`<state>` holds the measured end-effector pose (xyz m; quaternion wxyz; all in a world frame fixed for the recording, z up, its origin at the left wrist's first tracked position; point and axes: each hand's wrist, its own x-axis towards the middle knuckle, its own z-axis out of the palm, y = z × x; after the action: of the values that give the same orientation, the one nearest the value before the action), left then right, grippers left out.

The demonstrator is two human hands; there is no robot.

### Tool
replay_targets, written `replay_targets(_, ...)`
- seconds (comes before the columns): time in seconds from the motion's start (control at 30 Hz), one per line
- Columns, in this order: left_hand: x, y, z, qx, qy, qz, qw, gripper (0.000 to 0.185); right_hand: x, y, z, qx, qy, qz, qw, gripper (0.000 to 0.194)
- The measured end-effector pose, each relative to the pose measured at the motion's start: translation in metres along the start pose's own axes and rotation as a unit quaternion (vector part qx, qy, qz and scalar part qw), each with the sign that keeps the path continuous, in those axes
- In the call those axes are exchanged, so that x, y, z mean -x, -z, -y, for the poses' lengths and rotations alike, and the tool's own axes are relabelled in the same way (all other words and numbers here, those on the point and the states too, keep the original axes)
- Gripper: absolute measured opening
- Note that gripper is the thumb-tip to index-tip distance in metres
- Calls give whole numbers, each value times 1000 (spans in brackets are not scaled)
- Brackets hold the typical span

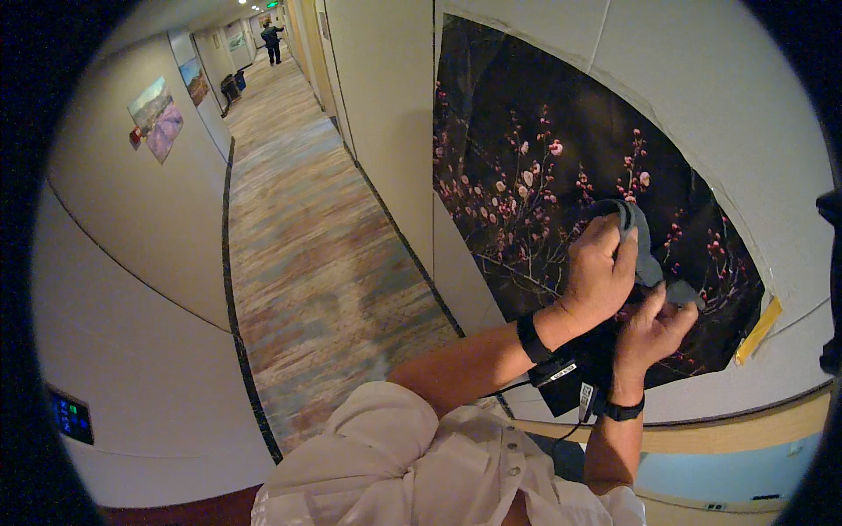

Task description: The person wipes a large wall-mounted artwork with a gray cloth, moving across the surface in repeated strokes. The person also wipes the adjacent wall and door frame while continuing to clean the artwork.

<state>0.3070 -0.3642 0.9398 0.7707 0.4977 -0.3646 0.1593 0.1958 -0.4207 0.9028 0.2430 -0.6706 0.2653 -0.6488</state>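
Note:
Both of my hands are raised before a dark wall picture (487, 131) of pink blossoms on branches. My left hand (602, 269) grips a bunched grey cloth (643, 256) near its upper fold. Lower and to the right, my right hand (658, 332) pinches the cloth's other end between thumb and fingers. The cloth lies in front of the picture; whether it touches the surface I cannot tell. Each wrist wears a black band with a small labelled device and a cable. A yellow strip (760, 331) sticks at the picture's lower right corner.
A long carpeted corridor (316, 263) runs off at the left, with a person (271, 43) standing far down it. Dark bins (231, 85) stand along its left wall. Small pictures (158, 118) hang there, and a dark panel with lit marks (71, 414) is at lower left.

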Motion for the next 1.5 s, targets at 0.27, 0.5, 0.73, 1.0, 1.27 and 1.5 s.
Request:
replay_targets(0.27, 41, 7, 33, -33, -71, 89, 993, 45, 19, 3, -24, 124, 145, 119, 974, 40)
replay_targets(0.5, 28, -12, 37, -17, -119, 83, 989, 44, 15, 6, -12, 76, 58, 74, 993, 28)
replay_targets(0.73, 55, 10, 80, -97, -147, 91, 980, 40, 33, 0, -17, 177, 87, 192, 961, 32)
replay_targets(1.0, 21, -25, 42, -61, -196, 104, 973, 49, 1, 14, 6, 184, 89, 40, 978, 22)
replay_targets(1.27, 52, -3, 75, -112, -195, 89, 970, 46, 29, 10, -13, 207, 104, 154, 961, 23)
replay_targets(1.5, 55, 1, 65, -115, -128, 112, 979, 53, 26, 11, -6, 211, 56, 145, 965, 22)
